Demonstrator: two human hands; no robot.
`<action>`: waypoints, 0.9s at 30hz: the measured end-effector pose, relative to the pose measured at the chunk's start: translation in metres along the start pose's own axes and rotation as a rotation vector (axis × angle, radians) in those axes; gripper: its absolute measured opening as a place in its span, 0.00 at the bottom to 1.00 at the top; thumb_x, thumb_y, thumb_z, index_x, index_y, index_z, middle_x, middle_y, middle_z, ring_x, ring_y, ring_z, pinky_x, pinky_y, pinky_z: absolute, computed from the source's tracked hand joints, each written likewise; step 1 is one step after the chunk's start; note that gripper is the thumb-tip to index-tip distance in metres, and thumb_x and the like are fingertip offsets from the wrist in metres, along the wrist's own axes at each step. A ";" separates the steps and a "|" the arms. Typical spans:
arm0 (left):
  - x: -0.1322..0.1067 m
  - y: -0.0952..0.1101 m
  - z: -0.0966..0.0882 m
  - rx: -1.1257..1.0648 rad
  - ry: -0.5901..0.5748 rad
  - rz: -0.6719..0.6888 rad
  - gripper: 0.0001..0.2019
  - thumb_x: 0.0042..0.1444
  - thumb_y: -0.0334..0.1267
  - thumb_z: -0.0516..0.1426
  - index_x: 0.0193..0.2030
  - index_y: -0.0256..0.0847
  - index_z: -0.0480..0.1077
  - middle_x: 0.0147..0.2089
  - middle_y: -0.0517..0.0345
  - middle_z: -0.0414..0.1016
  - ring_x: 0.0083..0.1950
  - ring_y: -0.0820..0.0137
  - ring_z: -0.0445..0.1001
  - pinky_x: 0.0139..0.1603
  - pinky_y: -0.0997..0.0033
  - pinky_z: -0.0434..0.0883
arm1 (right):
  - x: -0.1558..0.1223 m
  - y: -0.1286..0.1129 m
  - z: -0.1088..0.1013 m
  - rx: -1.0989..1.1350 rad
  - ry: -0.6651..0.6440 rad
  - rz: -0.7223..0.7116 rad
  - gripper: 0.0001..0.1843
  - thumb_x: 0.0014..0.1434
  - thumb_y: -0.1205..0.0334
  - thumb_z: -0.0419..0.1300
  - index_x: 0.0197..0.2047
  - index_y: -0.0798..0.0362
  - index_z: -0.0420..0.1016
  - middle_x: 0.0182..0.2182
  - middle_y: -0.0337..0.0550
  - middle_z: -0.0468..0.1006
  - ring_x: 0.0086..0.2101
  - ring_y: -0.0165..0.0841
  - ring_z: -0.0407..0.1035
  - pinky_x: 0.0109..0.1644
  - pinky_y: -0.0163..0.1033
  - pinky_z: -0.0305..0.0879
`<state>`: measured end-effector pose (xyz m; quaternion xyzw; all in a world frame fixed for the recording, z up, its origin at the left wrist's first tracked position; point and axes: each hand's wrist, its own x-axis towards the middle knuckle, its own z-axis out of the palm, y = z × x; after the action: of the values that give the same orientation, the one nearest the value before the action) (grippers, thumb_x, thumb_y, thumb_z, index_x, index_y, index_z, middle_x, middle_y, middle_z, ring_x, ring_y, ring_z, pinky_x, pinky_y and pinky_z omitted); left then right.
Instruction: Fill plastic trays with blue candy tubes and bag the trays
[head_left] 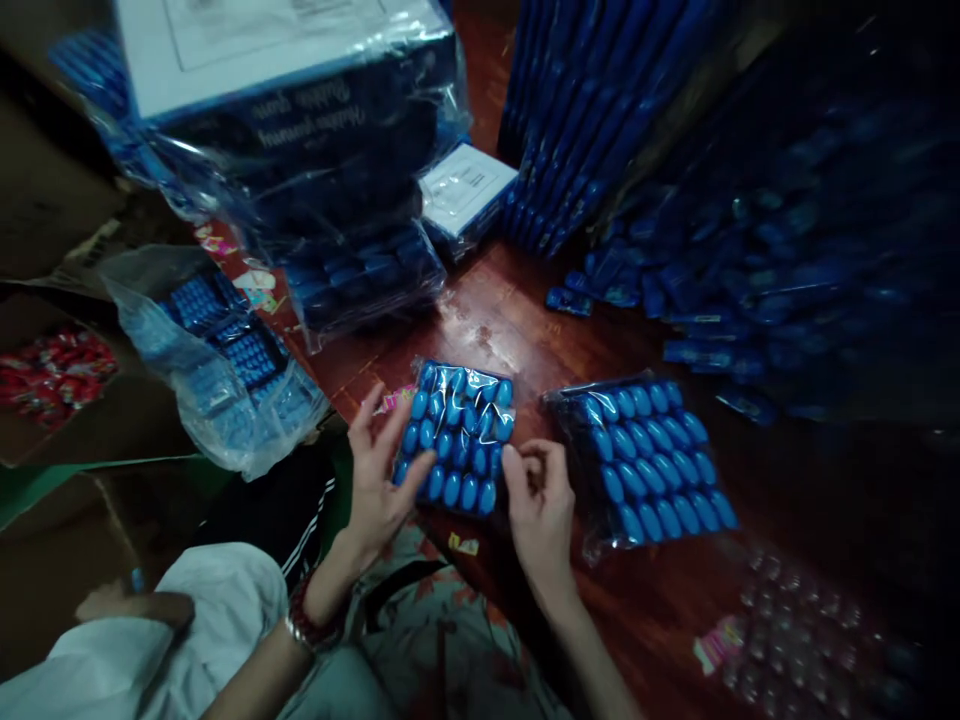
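A small plastic-wrapped pack of blue oval pieces [459,432] lies on the dark wooden table [517,320]. My left hand [379,480] grips its left edge, fingers spread over the wrap. My right hand [541,505] pinches the pack's lower right corner. A second, larger pack of blue ovals [649,455] lies just right of my right hand, untouched.
Tall wrapped stacks of blue boxes [322,130] stand at the back left, upright blue packs [577,110] behind. A loose heap of blue wrappers [757,290] fills the right. A clear bag of blue packs [225,370] sits left. A clear bubble tray [802,630] lies near right.
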<state>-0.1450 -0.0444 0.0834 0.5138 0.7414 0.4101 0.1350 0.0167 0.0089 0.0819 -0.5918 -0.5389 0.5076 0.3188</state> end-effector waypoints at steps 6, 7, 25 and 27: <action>0.014 -0.014 0.004 -0.275 -0.196 -0.388 0.31 0.64 0.49 0.44 0.69 0.48 0.32 0.72 0.58 0.34 0.72 0.67 0.35 0.70 0.58 0.38 | 0.033 -0.032 0.028 -0.740 -0.141 -0.610 0.31 0.64 0.47 0.44 0.67 0.47 0.46 0.65 0.49 0.49 0.65 0.50 0.34 0.61 0.67 0.37; 0.016 -0.016 0.009 -0.323 -0.251 -0.415 0.31 0.64 0.50 0.43 0.69 0.47 0.34 0.72 0.57 0.36 0.72 0.67 0.37 0.70 0.58 0.39 | 0.041 -0.035 0.039 -0.817 -0.202 -0.632 0.31 0.64 0.48 0.42 0.68 0.46 0.44 0.66 0.48 0.47 0.65 0.50 0.31 0.61 0.68 0.33; 0.002 -0.036 0.003 -0.689 0.018 -0.550 0.34 0.61 0.60 0.35 0.67 0.42 0.48 0.64 0.45 0.60 0.62 0.63 0.65 0.62 0.59 0.62 | 0.088 -0.059 0.087 -0.900 -0.196 -0.631 0.33 0.65 0.46 0.32 0.69 0.53 0.41 0.67 0.51 0.43 0.65 0.46 0.34 0.62 0.65 0.30; 0.002 -0.034 0.001 -0.652 -0.030 -0.510 0.33 0.61 0.60 0.38 0.66 0.41 0.50 0.65 0.46 0.59 0.63 0.62 0.62 0.64 0.58 0.59 | 0.093 -0.057 0.084 -0.829 -0.246 -0.616 0.32 0.66 0.48 0.30 0.68 0.52 0.46 0.65 0.51 0.53 0.64 0.44 0.44 0.62 0.62 0.39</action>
<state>-0.1673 -0.0466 0.0583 0.2498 0.6741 0.5694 0.3987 -0.0892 0.0964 0.0867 -0.4185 -0.8768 0.2004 0.1266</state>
